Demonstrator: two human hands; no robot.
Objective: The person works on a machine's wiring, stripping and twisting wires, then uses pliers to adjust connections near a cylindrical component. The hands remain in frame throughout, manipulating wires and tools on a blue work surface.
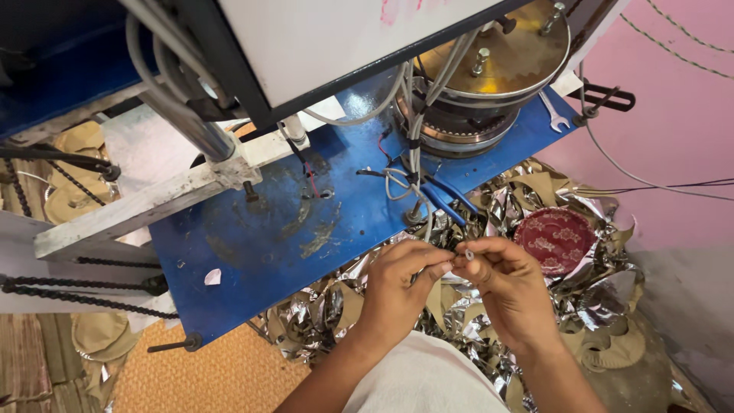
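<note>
So the thing being fiddled with is a tiny screw (469, 255), or maybe a short bolt, honestly too small to call, pinched right between both hands just off the front edge of the blue bench (252, 245). The left hand (397, 287) has its fingertips closed on one side of it and the right hand (508, 283) is nipping the other side between thumb and forefinger, so both are clamped on the same little part and nothing else. Biggest risk I can see: it's held in mid-air straight above a heap of crumpled silver foil scrap (329, 313), so if a fingertip slips, that screw drops into the shiny mess and good luck spotting it in there. There's also a bundle of wires (409, 164) hanging just beyond the knuckles, with blue ones trailing down toward the hands, and a careless elbow or tug could snag those. Behind that sits a round brass-topped die (497, 69) with a spanner (552, 113) lying right next to it near the bench edge, which looks like it could get knocked off. A red patterned paper plate (554, 239) rests on the foil just beside the right hand. Over on the left a chain (76, 294) runs exposed, well apart from the hands for now, but not something you'd want a sleeve near.
</note>
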